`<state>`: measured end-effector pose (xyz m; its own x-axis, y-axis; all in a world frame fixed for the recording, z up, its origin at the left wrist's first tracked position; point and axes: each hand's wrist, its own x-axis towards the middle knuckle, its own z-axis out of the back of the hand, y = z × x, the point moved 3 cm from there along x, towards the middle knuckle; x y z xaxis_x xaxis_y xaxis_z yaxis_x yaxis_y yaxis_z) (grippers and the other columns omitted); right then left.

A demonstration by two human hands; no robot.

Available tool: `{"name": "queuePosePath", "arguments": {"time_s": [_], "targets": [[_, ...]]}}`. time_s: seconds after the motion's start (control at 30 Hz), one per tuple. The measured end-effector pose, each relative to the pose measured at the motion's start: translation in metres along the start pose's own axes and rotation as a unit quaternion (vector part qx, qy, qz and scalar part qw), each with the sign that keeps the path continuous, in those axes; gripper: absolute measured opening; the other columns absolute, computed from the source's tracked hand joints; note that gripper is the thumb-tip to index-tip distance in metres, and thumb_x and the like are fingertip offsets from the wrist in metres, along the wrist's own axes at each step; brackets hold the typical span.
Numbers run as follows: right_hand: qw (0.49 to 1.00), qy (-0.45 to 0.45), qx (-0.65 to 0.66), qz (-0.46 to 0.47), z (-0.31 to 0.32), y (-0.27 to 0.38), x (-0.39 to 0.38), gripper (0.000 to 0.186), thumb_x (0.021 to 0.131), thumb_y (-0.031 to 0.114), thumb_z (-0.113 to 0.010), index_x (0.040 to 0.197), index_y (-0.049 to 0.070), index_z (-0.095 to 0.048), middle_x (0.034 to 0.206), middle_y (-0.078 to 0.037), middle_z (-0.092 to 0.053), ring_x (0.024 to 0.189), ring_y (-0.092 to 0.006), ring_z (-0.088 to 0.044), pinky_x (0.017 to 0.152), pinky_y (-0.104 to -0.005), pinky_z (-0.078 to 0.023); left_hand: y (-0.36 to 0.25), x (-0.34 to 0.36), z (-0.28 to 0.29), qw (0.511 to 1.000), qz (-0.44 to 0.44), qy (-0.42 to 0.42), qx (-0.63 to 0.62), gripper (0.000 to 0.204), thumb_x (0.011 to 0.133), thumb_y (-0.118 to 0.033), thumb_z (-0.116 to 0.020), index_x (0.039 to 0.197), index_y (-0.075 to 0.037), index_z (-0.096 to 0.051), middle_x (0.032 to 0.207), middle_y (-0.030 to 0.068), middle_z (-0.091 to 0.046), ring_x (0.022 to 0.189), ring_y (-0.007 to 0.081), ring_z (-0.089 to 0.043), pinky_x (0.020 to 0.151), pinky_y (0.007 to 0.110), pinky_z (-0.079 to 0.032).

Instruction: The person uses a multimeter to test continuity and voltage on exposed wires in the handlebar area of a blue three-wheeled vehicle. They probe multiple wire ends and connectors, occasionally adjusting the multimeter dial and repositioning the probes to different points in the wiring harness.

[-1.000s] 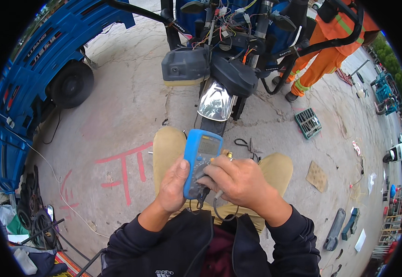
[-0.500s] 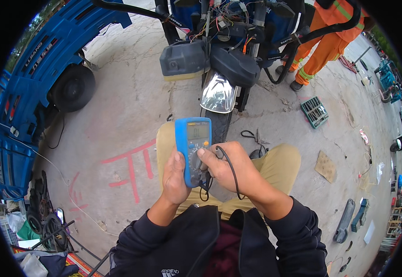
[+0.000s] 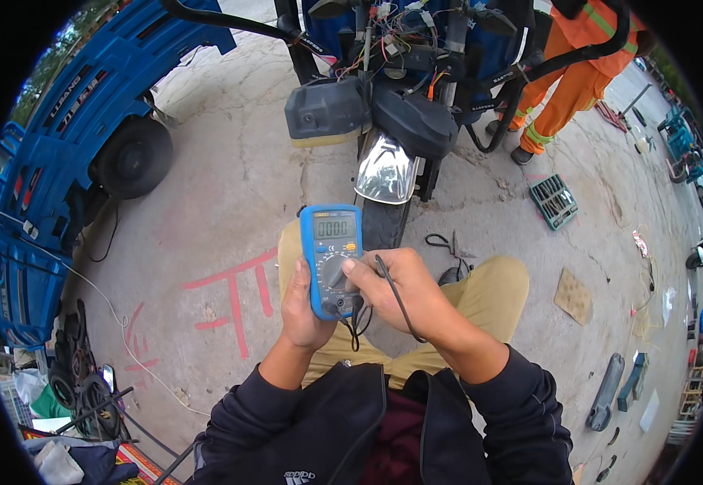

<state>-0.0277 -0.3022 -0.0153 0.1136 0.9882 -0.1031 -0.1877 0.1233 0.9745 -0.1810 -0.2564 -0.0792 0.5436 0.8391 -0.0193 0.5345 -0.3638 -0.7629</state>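
Observation:
My left hand (image 3: 299, 311) grips a blue multimeter (image 3: 331, 234) upright by its left side, its screen facing me. The thumb of my right hand (image 3: 400, 295) is on the rotary dial (image 3: 335, 272), fingers curled beside it. A black lead (image 3: 393, 291) lies across that hand; more leads hang from the meter's bottom. Beyond them stands the front of a dark blue vehicle, with a chrome mudguard (image 3: 385, 170), a black tire (image 3: 380, 226), black housings (image 3: 319, 113) and exposed wiring (image 3: 392, 40). Scissors (image 3: 452, 246) lie on the concrete beside my right knee (image 3: 493, 291).
A blue cargo vehicle (image 3: 52, 89) stands left, above a white cable (image 3: 101, 295) and a pile of tubes (image 3: 85, 396). A person in orange workwear (image 3: 570, 89) stands upper right. A green socket case (image 3: 552, 200), cardboard (image 3: 571, 295) and grey tools (image 3: 606, 392) lie on the right.
The multimeter has moved up, leftward and more upright. My right thumb has come onto the dial's face, and the screen's display has changed. The lead now loops over my right hand.

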Motion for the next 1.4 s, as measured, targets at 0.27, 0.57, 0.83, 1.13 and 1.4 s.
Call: {"name": "queuePosePath", "arguments": {"time_s": [0.27,0.57,0.83,1.13,1.4], "targets": [[0.987,-0.105,0.107,-0.058,0.037,-0.058,-0.011,0.039,0.102,0.033,-0.066,0.090,-0.003,-0.071,0.068,-0.003,-0.062,0.057,-0.0082,-0.049,0.053,-0.0262,-0.038,-0.025,0.004,0.022,0.999,-0.032,0.021,-0.024,0.079,0.108,-0.062,-0.033,0.153,0.002,-0.042,0.142,0.0259,-0.058,0.112,0.0347,-0.069,0.092,0.046,-0.060],[0.904,-0.117,0.242,-0.332,0.005,-0.237,0.003,0.051,0.100,0.041,-0.068,0.110,-0.008,-0.065,0.082,-0.013,-0.070,0.053,-0.0109,-0.047,0.045,-0.0281,-0.034,-0.089,-0.038,0.067,0.992,-0.117,-0.027,-0.047,0.078,0.106,-0.051,-0.048,0.157,0.005,-0.029,0.148,0.0348,-0.047,0.111,0.0397,-0.069,0.069,0.047,-0.066],[0.960,-0.098,0.130,-0.226,-0.046,-0.239,0.092,0.068,0.091,0.055,-0.075,0.117,-0.007,-0.067,0.093,-0.011,-0.070,0.061,-0.0122,-0.054,0.051,-0.0286,-0.042,-0.143,-0.101,0.088,0.980,-0.155,0.019,-0.121,0.081,0.108,-0.047,-0.045,0.153,0.016,-0.022,0.145,0.0414,-0.045,0.105,0.0468,-0.068,0.049,0.048,-0.063],[0.986,-0.114,-0.036,-0.114,-0.066,-0.224,0.158,0.046,0.090,0.030,-0.074,0.116,-0.008,-0.070,0.088,-0.016,-0.074,0.079,-0.0205,-0.070,0.070,-0.0356,-0.055,-0.177,-0.133,0.099,0.977,-0.170,0.030,-0.125,0.086,0.105,-0.051,-0.051,0.148,0.019,-0.025,0.108,0.0460,-0.060,0.065,0.0490,-0.069,0.050,0.051,-0.062],[0.991,-0.097,0.088,0.035,-0.016,-0.146,0.100,0.022,0.088,0.013,-0.068,0.103,-0.003,-0.075,0.084,-0.007,-0.073,0.078,-0.0110,-0.066,0.073,-0.0289,-0.054,-0.093,-0.086,0.128,0.989,-0.036,-0.142,0.035,0.071,0.095,-0.038,-0.064,0.143,0.010,-0.046,0.127,0.0323,-0.064,0.096,0.0410,-0.074,0.079,0.055,-0.064]]}}
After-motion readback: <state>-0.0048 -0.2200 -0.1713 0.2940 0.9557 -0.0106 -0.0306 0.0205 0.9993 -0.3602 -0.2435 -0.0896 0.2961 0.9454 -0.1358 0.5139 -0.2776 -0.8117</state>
